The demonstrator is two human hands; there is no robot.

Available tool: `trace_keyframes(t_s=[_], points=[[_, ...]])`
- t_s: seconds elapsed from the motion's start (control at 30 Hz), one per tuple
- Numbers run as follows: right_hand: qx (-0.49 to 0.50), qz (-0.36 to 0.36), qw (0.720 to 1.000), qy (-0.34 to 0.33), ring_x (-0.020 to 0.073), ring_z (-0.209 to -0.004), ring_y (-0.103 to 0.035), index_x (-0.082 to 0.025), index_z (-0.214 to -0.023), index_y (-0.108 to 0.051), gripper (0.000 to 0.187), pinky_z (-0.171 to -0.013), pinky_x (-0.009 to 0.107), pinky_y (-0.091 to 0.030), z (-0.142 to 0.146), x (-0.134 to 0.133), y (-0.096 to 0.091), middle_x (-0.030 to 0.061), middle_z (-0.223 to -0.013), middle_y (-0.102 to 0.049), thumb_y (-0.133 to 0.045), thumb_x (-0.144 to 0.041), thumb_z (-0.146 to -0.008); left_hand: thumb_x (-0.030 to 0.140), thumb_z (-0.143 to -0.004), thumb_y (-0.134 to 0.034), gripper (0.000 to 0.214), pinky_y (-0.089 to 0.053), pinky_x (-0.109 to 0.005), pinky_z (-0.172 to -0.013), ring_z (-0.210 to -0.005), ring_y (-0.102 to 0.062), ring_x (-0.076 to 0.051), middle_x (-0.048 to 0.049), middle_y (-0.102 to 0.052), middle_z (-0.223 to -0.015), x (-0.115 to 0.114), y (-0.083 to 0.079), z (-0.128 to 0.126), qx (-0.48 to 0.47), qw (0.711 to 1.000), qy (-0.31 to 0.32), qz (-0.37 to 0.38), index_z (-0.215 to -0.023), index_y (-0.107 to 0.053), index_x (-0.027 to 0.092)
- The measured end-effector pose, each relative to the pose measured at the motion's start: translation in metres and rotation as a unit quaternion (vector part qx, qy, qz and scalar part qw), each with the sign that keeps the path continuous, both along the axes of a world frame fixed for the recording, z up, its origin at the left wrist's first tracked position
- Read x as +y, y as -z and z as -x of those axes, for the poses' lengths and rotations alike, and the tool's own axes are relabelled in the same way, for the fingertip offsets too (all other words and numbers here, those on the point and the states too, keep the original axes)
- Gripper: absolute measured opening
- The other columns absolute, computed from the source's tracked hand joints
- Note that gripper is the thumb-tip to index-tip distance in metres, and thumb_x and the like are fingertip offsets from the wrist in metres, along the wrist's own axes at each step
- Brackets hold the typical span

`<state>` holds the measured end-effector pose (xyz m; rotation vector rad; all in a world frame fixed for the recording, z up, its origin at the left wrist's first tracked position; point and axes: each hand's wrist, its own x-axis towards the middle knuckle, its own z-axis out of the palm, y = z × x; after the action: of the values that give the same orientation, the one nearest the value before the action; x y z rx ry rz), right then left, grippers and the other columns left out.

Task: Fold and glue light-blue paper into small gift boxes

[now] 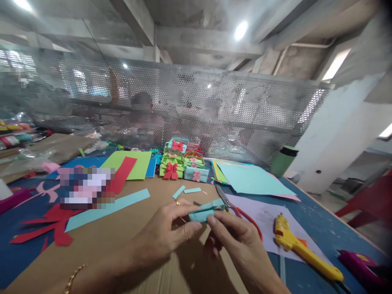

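Note:
A small folded piece of light blue paper (202, 215) is held up between both hands over the brown cardboard (122, 261). My left hand (171, 224) pinches its left end between thumb and fingers. At its right end, the thumb and fingertips of my right hand (232, 232) close on it. Just behind my right hand lie scissors (245, 220) with red handles, partly covered by it. Two short blue paper strips (192, 190) rest on the cardboard beyond the hands. A long light blue strip (107, 210) lies to the left.
Small paper baskets (171, 161) with bows are stacked at the back. Coloured sheets (257, 179) lie behind on the right. A yellow glue gun (290, 237) rests on a white sheet, with a purple tool (361, 263) beyond it. Red paper pieces (58, 224) lie left. A perforated metal screen (190, 106) stands behind.

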<state>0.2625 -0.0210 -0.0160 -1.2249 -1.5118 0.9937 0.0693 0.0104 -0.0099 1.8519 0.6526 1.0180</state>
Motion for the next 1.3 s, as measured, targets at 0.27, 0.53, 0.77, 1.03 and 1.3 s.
trace_keyframes(t_s=[0.27,0.53,0.77,1.03,1.3], points=[[0.002,0.022,0.999,-0.045,0.0101,-0.047,-0.054,-0.015,-0.085,-0.07,0.043,-0.047,0.02,-0.043,0.006,-0.001,-0.011,0.0,-0.057,-0.061,-0.066,-0.057,-0.085,0.039,-0.098,-0.058,0.029,-0.041,-0.028,-0.069,-0.075,-0.055,-0.015,-0.0035,-0.063,-0.084,0.0,0.005,-0.001,0.005,1.0,-0.008,0.028,-0.107,-0.076,0.019],[0.077,0.032,0.995,-0.054,0.0101,-0.053,-0.059,-0.017,-0.085,-0.065,0.032,-0.05,0.019,-0.047,0.011,-0.003,-0.018,-0.0007,-0.066,-0.066,-0.075,-0.047,-0.08,0.039,-0.099,-0.053,0.031,-0.041,-0.027,-0.067,-0.075,-0.054,-0.015,-0.0032,-0.059,-0.083,0.001,0.004,0.001,0.017,0.999,-0.007,0.051,-0.099,-0.073,0.015],[0.062,0.01,0.995,-0.076,0.0111,-0.055,-0.061,-0.016,-0.084,-0.068,0.03,-0.053,0.02,-0.049,0.008,-0.001,-0.015,-0.0002,-0.063,-0.067,-0.072,-0.046,-0.084,0.039,-0.101,-0.051,0.031,-0.04,-0.028,-0.071,-0.078,-0.054,-0.016,-0.0035,-0.06,-0.084,0.001,0.004,0.002,0.025,0.999,-0.014,0.03,-0.102,-0.073,0.017],[0.061,0.009,0.993,-0.104,0.0129,-0.057,-0.064,-0.017,-0.084,-0.069,0.032,-0.054,0.021,-0.051,0.005,-0.001,-0.017,0.0017,-0.065,-0.069,-0.07,-0.048,-0.087,0.04,-0.101,-0.048,0.035,-0.041,-0.029,-0.071,-0.077,-0.054,-0.016,-0.0043,-0.06,-0.085,0.001,0.001,0.002,0.027,0.999,-0.007,0.038,-0.104,-0.072,0.016],[0.053,-0.013,0.994,-0.093,0.0179,-0.069,-0.068,-0.018,-0.089,-0.07,0.026,-0.058,0.026,-0.056,0.006,0.0,-0.015,0.0056,-0.082,-0.072,-0.068,-0.043,-0.089,0.041,-0.1,-0.051,0.034,-0.043,-0.028,-0.07,-0.076,-0.057,-0.016,-0.0053,-0.063,-0.086,0.001,0.003,0.001,0.014,0.998,-0.014,0.057,-0.107,-0.073,0.015]])
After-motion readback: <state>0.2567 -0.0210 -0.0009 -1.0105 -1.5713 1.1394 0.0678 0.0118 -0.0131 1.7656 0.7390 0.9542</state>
